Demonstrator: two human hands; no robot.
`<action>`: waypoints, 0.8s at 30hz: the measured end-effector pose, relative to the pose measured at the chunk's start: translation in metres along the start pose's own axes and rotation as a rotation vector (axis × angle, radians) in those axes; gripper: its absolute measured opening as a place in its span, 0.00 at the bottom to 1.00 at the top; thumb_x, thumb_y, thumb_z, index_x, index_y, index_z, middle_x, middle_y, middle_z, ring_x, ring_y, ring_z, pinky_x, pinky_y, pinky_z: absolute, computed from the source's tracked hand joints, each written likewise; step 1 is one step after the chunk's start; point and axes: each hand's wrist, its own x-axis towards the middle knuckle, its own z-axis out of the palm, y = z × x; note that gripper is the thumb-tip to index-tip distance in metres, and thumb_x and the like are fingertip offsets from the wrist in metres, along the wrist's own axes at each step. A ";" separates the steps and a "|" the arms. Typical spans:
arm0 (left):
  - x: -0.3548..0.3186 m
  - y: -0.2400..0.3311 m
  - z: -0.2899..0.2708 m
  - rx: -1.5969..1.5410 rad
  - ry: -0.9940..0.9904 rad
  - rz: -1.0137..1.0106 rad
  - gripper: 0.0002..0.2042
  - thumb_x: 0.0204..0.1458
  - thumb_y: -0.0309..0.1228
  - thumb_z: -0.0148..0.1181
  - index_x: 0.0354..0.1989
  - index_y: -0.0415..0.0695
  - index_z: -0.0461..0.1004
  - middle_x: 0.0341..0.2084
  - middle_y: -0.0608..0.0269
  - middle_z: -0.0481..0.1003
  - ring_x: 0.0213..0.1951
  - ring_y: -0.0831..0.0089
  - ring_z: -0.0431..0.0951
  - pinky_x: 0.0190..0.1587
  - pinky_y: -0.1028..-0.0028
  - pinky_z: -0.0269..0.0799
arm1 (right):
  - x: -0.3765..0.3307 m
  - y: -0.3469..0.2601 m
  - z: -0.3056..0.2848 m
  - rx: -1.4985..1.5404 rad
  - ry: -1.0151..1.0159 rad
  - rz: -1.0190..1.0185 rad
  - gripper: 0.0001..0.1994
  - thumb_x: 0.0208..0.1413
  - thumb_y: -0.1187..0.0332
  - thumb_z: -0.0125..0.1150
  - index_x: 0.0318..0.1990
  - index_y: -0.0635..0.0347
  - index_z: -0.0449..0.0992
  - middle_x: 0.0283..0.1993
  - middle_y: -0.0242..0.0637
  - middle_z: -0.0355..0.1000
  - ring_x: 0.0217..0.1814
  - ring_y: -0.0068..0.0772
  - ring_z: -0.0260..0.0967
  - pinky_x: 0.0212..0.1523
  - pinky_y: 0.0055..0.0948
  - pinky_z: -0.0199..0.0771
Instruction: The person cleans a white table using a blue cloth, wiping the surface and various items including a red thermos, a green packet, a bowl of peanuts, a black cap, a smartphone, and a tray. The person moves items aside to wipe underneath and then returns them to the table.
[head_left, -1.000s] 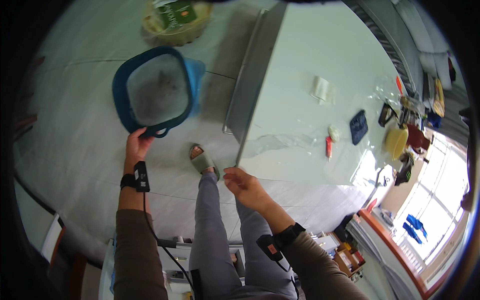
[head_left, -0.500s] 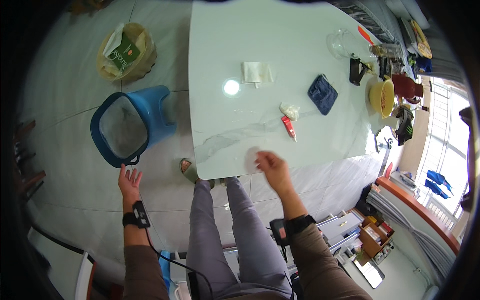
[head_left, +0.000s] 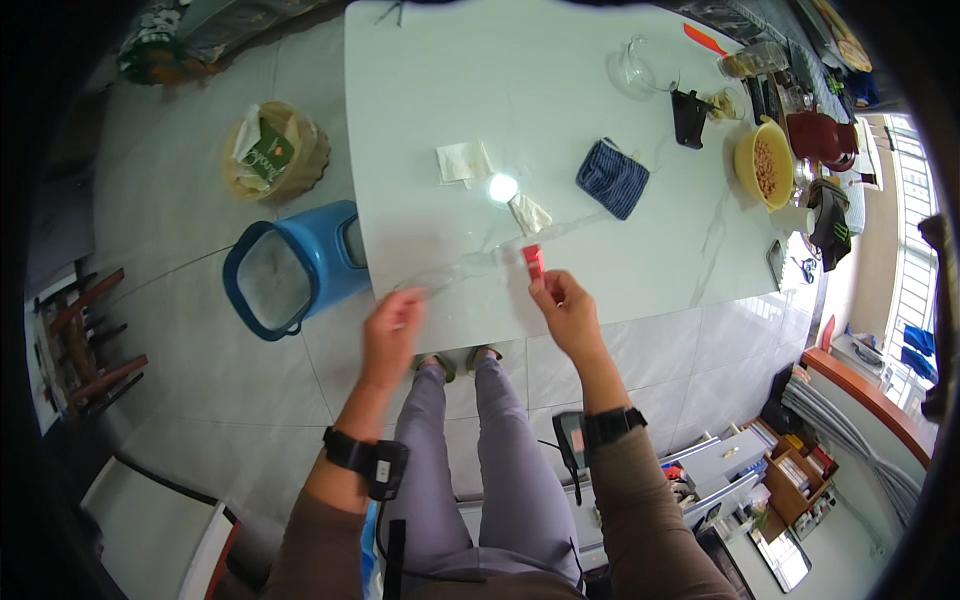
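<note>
A small red squeeze tube (head_left: 533, 260) is pinched by its near end between the thumb and fingers of my right hand (head_left: 572, 310), over the near part of the white marbled table. Beyond the tube lies a crumpled whitish cloth or tissue (head_left: 530, 214). My left hand (head_left: 392, 333) hovers at the table's near left corner, its fingers smeared by motion, and I see nothing in it. Farther off are a folded white cloth (head_left: 465, 162) and a dark blue folded cloth (head_left: 612, 178).
Left of the table (head_left: 420, 90) stand a blue bin (head_left: 318, 260) and a lined wastebasket (head_left: 308, 165). Along the table's right side sit a yellow bowl of nuts or beans (head_left: 750, 165), a black holder (head_left: 690, 118), a clear glass vessel (head_left: 632, 72) and jars.
My right hand has taken hold of the red tube, which has moved left from beside the crumpled cloth. My left hand has come right, from beside the blue bin to the table corner.
</note>
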 end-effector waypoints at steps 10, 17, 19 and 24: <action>-0.054 0.138 0.035 -0.261 -0.466 -0.179 0.10 0.57 0.30 0.55 0.43 0.38 0.74 0.24 0.64 0.76 0.18 0.83 0.69 0.22 0.82 0.65 | -0.099 -0.075 -0.048 0.348 -0.128 -0.140 0.08 0.56 0.70 0.60 0.40 0.64 0.76 0.33 0.31 0.73 0.31 0.18 0.67 0.32 0.19 0.68; -0.107 0.175 0.046 -0.399 -0.648 -0.237 0.12 0.61 0.35 0.49 0.37 0.38 0.73 0.22 0.65 0.74 0.17 0.81 0.69 0.21 0.82 0.64 | -0.147 -0.099 -0.047 1.012 0.195 -0.120 0.10 0.62 0.63 0.52 0.40 0.61 0.71 0.32 0.32 0.72 0.27 0.18 0.66 0.31 0.17 0.67; -0.127 0.192 0.051 -0.353 -0.737 -0.221 0.12 0.61 0.36 0.48 0.35 0.39 0.73 0.21 0.65 0.73 0.17 0.81 0.69 0.21 0.82 0.64 | -0.172 -0.109 -0.054 1.158 0.242 -0.151 0.13 0.65 0.59 0.47 0.38 0.61 0.71 0.33 0.34 0.72 0.25 0.20 0.65 0.31 0.18 0.67; -0.186 0.230 0.070 -0.375 -0.886 -0.108 0.12 0.62 0.35 0.46 0.31 0.41 0.71 0.19 0.66 0.71 0.16 0.81 0.69 0.18 0.83 0.62 | -0.253 -0.127 -0.083 1.325 0.188 -0.243 0.17 0.67 0.52 0.37 0.42 0.57 0.63 0.35 0.39 0.72 0.17 0.25 0.65 0.10 0.22 0.66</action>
